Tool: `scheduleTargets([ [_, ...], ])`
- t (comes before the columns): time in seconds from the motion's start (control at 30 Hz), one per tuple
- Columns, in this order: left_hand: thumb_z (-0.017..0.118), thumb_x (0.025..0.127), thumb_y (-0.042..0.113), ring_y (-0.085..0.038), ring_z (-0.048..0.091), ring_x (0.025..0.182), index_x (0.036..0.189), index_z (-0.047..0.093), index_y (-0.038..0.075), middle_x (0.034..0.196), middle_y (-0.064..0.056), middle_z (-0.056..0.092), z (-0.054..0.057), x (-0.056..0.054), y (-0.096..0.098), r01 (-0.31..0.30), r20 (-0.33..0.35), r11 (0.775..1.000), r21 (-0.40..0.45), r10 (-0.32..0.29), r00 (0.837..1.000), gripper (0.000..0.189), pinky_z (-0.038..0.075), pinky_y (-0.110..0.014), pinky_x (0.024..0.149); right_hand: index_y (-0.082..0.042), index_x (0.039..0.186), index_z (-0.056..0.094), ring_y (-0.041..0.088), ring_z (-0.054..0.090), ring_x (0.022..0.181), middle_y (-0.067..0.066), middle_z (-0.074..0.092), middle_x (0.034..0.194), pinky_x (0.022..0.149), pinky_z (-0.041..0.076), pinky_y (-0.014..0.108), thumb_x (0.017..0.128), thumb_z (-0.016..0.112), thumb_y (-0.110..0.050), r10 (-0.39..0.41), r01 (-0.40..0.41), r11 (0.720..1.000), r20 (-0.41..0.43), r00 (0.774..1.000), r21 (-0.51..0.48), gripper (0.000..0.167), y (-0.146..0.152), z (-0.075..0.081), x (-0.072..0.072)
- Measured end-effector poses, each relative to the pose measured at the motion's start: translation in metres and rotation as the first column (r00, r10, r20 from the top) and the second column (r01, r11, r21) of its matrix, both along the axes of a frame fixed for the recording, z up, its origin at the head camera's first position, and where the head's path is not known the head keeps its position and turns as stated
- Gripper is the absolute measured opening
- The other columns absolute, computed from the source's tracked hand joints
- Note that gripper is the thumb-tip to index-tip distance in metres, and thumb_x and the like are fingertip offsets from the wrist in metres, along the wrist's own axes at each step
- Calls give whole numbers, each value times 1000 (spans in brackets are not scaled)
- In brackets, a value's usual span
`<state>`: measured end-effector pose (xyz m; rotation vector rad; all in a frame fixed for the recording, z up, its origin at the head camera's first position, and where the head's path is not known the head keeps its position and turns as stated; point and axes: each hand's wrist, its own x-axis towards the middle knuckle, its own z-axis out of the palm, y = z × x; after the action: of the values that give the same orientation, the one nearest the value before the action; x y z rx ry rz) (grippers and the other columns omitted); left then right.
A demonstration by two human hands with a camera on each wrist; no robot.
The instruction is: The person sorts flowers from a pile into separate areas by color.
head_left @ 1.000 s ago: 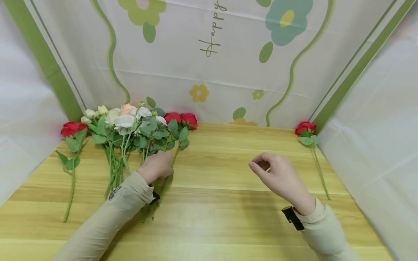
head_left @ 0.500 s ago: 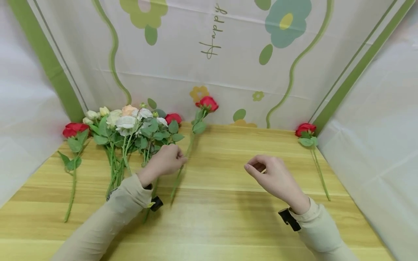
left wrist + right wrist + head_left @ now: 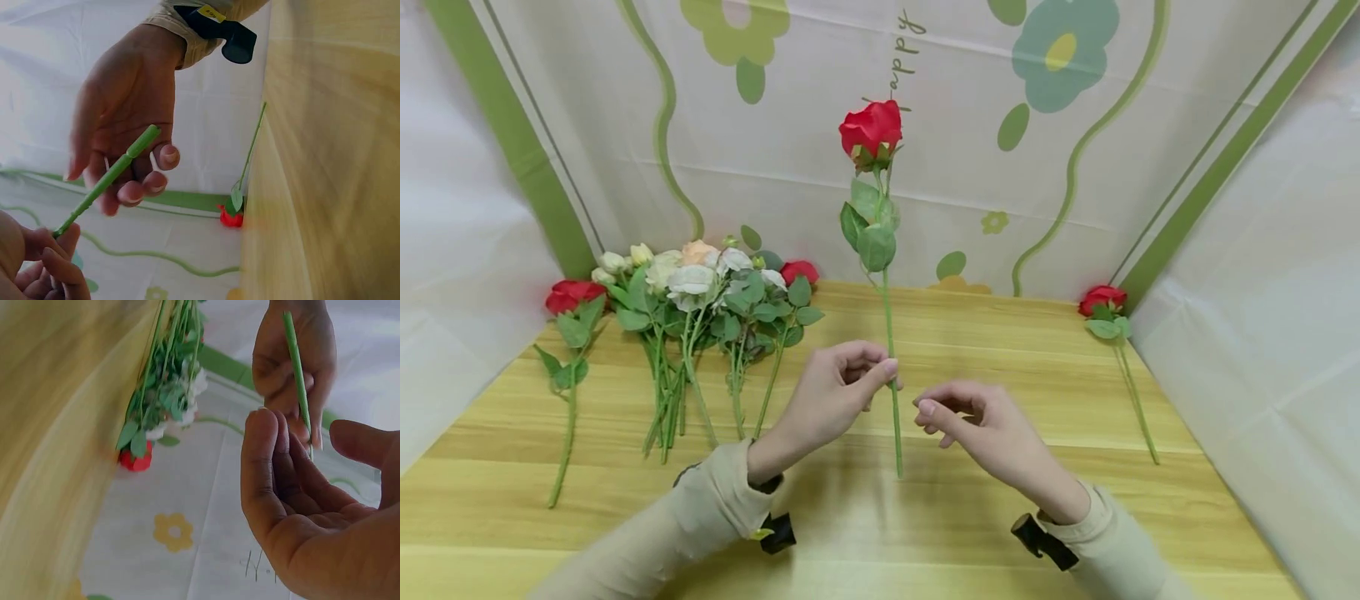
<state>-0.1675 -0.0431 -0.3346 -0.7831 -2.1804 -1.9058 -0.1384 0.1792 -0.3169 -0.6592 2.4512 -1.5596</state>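
Observation:
A long-stemmed red rose (image 3: 871, 133) stands upright above the table in the head view. My left hand (image 3: 831, 396) pinches its green stem (image 3: 892, 333) between thumb and fingers, a little below the middle. Just to the right of the stem, my right hand (image 3: 988, 429) is loosely curled and holds nothing. In the left wrist view the lower stem (image 3: 103, 182) points toward the right palm (image 3: 134, 94). The right wrist view has the right fingers (image 3: 259, 456) in front of the left hand (image 3: 294, 369) and the stem.
A bunch of white, cream and peach flowers (image 3: 692, 283) lies at the back left, with a red rose (image 3: 800, 272) at its right side. Single red roses lie at the far left (image 3: 574, 297) and far right (image 3: 1103, 298). White cloth walls (image 3: 955, 175) enclose the wooden table (image 3: 1000, 517).
My left hand has drawn one red rose out from the bunch's right side, moved it right and raised it upright. My right hand has come left and slightly nearer, toward the stem.

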Motion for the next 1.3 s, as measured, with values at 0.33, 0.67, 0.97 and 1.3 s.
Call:
scheduleTargets([
  [0.33,63,99,18,-18,54,55,99,72,11,84,4,70,0,13,11,61,-70,997,46,-58,996,12,41,-27,46,-9,97,70,28,65,73,4,67,83,63,56,37,97,66,-13,80,-89,992,-95,992,-87,6,-13,-9,12],
  [0.67,63,98,13,-15,56,54,103,72,8,85,3,70,0,20,12,92,-149,994,55,-83,985,12,45,-28,46,-11,88,70,24,63,67,2,65,77,59,55,35,95,66,-7,50,-82,987,-228,972,-134,9,-15,-14,14],
  [0.97,64,98,18,-8,62,60,110,71,8,90,4,70,1,14,10,55,-192,993,-106,-74,979,17,50,-27,50,-11,88,71,12,61,62,-4,66,77,56,53,28,89,70,2,2,-4,1000,-500,866,-3,14,-6,-20,6],
  [1.3,66,96,10,-4,62,76,109,70,6,96,0,70,6,-1,-22,-136,-381,908,-397,-28,924,15,51,-20,61,-2,87,74,8,59,60,-1,68,74,54,50,25,88,73,-2,-181,377,900,-598,780,219,1,76,-16,-17],
])
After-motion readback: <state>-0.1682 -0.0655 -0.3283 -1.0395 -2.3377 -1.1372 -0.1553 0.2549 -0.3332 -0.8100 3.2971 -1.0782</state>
